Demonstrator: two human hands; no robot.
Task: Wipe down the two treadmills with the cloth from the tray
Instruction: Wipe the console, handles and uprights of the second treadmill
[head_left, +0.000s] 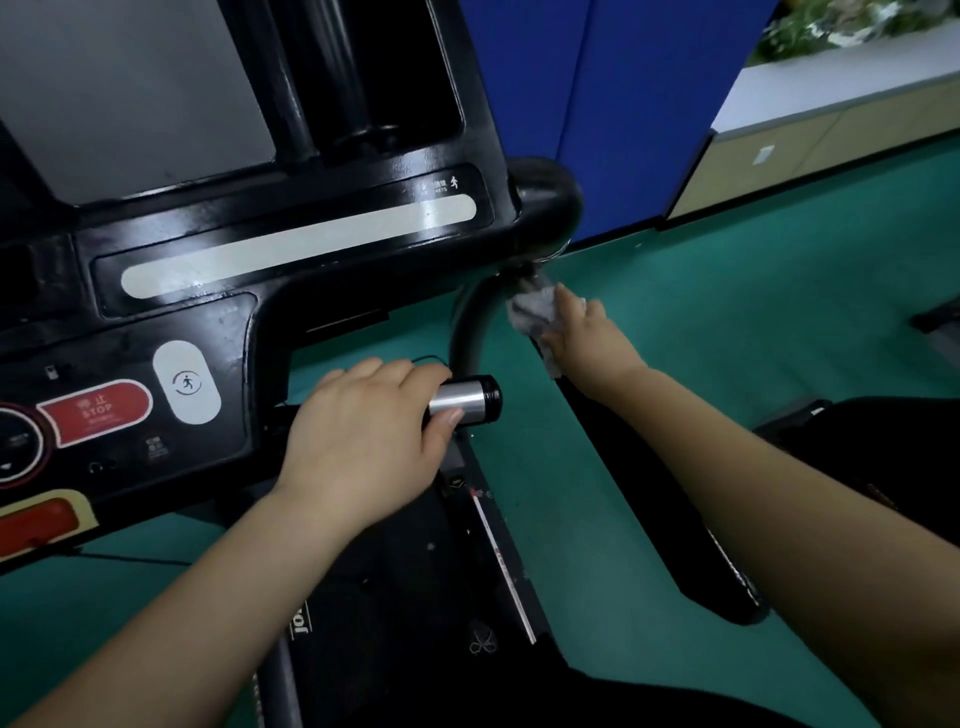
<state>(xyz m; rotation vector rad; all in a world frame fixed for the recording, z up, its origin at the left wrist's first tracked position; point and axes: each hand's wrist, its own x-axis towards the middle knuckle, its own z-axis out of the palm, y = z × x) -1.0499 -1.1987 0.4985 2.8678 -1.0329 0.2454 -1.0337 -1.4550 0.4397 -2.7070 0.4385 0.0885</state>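
Note:
A black treadmill console (291, 244) fills the upper left, with a red STOP button (96, 410) and a white oval button (187, 383). My left hand (363, 436) wraps around the short front grip bar, whose silver sensor end (465, 399) sticks out past my fingers. My right hand (584, 338) presses a crumpled grey cloth (530, 306) against the top of the black right handrail (649, 467), just below the curved joint (550, 202) at the console's corner. The handrail runs down to the right under my forearm.
The treadmill deck and side rail (498, 561) lie below on a green floor (727, 291). A blue partition (613, 104) stands behind the console. A low cabinet with a white top (831, 119) is at the far right. A dark object (857, 441) sits at the right edge.

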